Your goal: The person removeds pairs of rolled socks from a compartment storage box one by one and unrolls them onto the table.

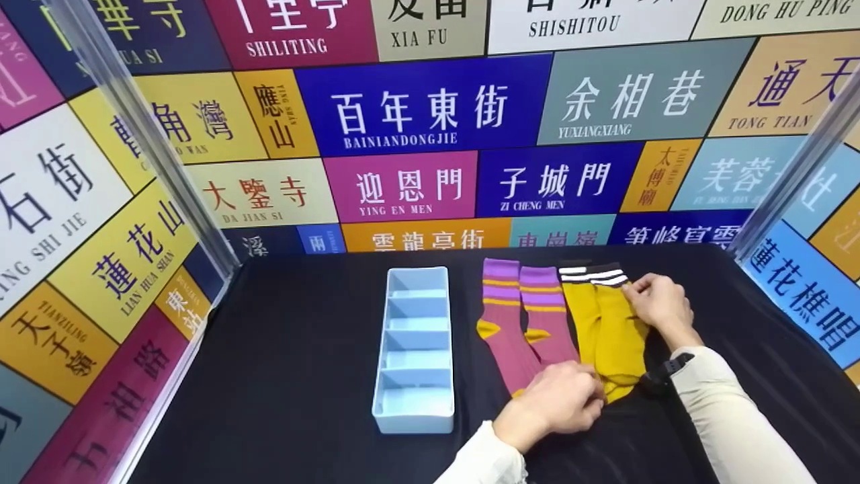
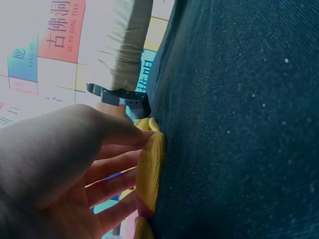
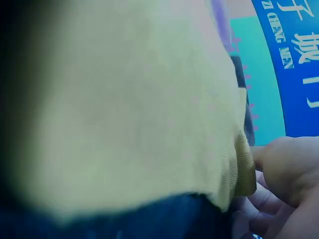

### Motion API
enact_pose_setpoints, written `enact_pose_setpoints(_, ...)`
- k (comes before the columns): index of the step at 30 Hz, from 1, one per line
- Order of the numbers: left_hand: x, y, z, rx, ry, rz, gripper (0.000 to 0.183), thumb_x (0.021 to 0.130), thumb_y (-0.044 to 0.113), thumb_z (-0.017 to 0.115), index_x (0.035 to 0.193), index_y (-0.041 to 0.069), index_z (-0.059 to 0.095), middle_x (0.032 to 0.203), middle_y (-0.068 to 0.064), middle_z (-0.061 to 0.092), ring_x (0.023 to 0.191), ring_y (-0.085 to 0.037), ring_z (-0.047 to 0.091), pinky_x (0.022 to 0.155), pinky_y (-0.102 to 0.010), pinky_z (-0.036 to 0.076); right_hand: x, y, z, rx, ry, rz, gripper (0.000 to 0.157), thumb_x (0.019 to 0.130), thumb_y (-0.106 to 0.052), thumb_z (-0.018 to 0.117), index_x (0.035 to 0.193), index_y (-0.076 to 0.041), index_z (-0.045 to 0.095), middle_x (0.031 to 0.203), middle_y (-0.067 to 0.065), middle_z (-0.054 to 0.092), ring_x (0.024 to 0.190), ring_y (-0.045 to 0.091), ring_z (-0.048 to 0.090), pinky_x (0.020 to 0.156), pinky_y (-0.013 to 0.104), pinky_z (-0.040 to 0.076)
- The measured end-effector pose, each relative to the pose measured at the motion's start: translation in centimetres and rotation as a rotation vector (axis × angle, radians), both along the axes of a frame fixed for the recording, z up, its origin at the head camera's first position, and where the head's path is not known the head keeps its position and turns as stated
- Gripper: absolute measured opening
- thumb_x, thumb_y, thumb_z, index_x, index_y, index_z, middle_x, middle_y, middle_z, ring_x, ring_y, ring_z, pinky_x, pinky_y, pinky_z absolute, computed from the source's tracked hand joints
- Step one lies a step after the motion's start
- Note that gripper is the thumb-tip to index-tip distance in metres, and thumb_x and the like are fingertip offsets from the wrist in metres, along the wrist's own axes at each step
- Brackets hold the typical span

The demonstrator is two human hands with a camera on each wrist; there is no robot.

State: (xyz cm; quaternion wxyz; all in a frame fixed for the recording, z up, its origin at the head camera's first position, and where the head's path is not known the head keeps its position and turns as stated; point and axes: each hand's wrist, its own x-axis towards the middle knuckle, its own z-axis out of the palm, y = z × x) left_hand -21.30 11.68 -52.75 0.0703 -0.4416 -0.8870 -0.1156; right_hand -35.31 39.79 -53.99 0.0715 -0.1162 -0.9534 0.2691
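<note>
Two mustard-yellow socks point(image 1: 615, 329) with black cuffs and white stripes lie overlapping on the black cloth. My right hand point(image 1: 662, 304) pinches the upper one at its right edge, just below the cuff. In the right wrist view, its blurred yellow fabric point(image 3: 149, 114) fills much of the picture beside my thumb and fingers. At the toe end, my left hand point(image 1: 561, 398) pinches yellow fabric between thumb and fingertips. The left wrist view has a yellow toe point(image 2: 150, 172) against those fingers. Left of these, two pink socks point(image 1: 510, 339) with purple-and-yellow striped cuffs lie side by side, one toe partly hidden by my left hand.
A light-blue plastic box point(image 1: 415, 417) with several compartments in a row stands left of the socks. Black cloth point(image 1: 289, 376) covers the table. Colourful sign-printed panels point(image 1: 430, 107) rise at the back and sides, with clear posts at the corners.
</note>
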Motion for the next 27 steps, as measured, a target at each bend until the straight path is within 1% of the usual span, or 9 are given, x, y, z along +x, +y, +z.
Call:
enact_pose_setpoints(3, 0.0, 0.0, 0.0, -0.002, -0.014, 0.004, 0.012, 0.099, 0.035, 0.071, 0.097, 0.035, 0.083, 0.101, 0.02, 0.07, 0.095, -0.002, 0.065, 0.081, -0.016, 0.055, 0.5, 0.4, 0.1, -0.024, -0.015, -0.015, 0.044, 0.104, -0.052, 0.064, 0.108, -0.011, 0.076, 0.098, 0.012, 0.076, 0.094, 0.04, 0.068, 0.073, 0.048, 0.049)
enact_pose_setpoints(9, -0.2, 0.0, 0.0, -0.002, -0.046, 0.015, 0.012, 0.1, 0.035, 0.07, 0.1, 0.035, 0.082, 0.104, 0.02, 0.069, 0.098, -0.002, 0.064, 0.082, -0.017, 0.055, 2.1, 0.4, 0.6, -0.029, -0.024, 0.047, 0.065, 0.102, -0.067, 0.058, 0.111, -0.005, 0.077, 0.096, 0.013, 0.076, 0.083, 0.031, 0.067, 0.066, 0.038, 0.046)
enact_pose_setpoints(12, -0.1, 0.0, 0.0, -0.005, -0.052, 0.02, 0.012, 0.1, 0.036, 0.07, 0.1, 0.036, 0.082, 0.104, 0.02, 0.069, 0.098, -0.002, 0.064, 0.082, -0.017, 0.055, 3.1, 0.3, 0.7, -0.032, -0.043, 0.066, 0.072, 0.098, -0.076, 0.059, 0.096, -0.005, 0.076, 0.081, 0.008, 0.071, 0.073, 0.027, 0.063, 0.061, 0.035, 0.044)
enact_pose_setpoints(14, -0.1, 0.0, 0.0, -0.009, -0.056, 0.024, 0.012, 0.1, 0.036, 0.071, 0.101, 0.036, 0.083, 0.104, 0.02, 0.068, 0.099, -0.002, 0.064, 0.082, -0.018, 0.055, 3.7, 0.4, 0.7, -0.048, -0.065, 0.081, 0.074, 0.094, -0.079, 0.062, 0.084, -0.006, 0.07, 0.07, 0.004, 0.06, 0.066, 0.025, 0.058, 0.057, 0.033, 0.04)
enact_pose_setpoints(16, 0.0, 0.1, 0.0, -0.011, -0.063, 0.026, 0.012, 0.1, 0.036, 0.071, 0.101, 0.036, 0.083, 0.103, 0.019, 0.068, 0.098, -0.002, 0.064, 0.081, -0.018, 0.055, 4.4, 0.4, 0.7, -0.08, -0.094, 0.102, 0.073, 0.092, -0.079, 0.066, 0.081, -0.007, 0.063, 0.067, 0.001, 0.05, 0.065, 0.024, 0.054, 0.056, 0.032, 0.039)
enact_pose_setpoints(18, 0.0, 0.1, 0.0, -0.013, -0.069, 0.027, 0.012, 0.1, 0.036, 0.071, 0.1, 0.036, 0.083, 0.101, 0.019, 0.067, 0.097, -0.003, 0.063, 0.08, -0.018, 0.054, 5.1, 0.5, 0.9, -0.118, -0.128, 0.134, 0.073, 0.09, -0.076, 0.071, 0.09, -0.004, 0.06, 0.072, 0.003, 0.051, 0.069, 0.024, 0.055, 0.058, 0.03, 0.041)
enact_pose_setpoints(20, 0.0, 0.2, -0.1, -0.014, -0.072, 0.027, 0.012, 0.1, 0.037, 0.071, 0.099, 0.035, 0.082, 0.1, 0.018, 0.066, 0.096, -0.003, 0.062, 0.079, -0.018, 0.054, 5.9, 0.5, 1.2, -0.155, -0.162, 0.177, 0.076, 0.09, -0.07, 0.076, 0.109, 0.001, 0.06, 0.084, 0.009, 0.061, 0.077, 0.025, 0.059, 0.062, 0.03, 0.046)
enact_pose_setpoints(23, 0.0, 0.2, -0.2, -0.016, -0.068, 0.024, 0.011, 0.101, 0.037, 0.07, 0.098, 0.035, 0.081, 0.098, 0.017, 0.064, 0.095, -0.004, 0.061, 0.078, -0.018, 0.053, 7.0, 0.6, 1.6, -0.196, -0.198, 0.243, 0.085, 0.092, -0.058, 0.081, 0.137, 0.008, 0.052, 0.105, 0.017, 0.072, 0.086, 0.025, 0.065, 0.071, 0.03, 0.053)
enact_pose_setpoints(27, 0.0, 0.2, -0.1, -0.01, -0.045, 0.008, 0.011, 0.1, 0.036, 0.071, 0.099, 0.034, 0.082, 0.1, 0.017, 0.067, 0.097, -0.004, 0.063, 0.081, -0.017, 0.054, 8.0, 0.9, 1.8, -0.2, -0.125, 0.271, 0.077, 0.098, -0.038, 0.081, 0.149, 0.009, 0.047, 0.098, 0.014, 0.072, 0.08, 0.019, 0.064, 0.068, 0.027, 0.052)
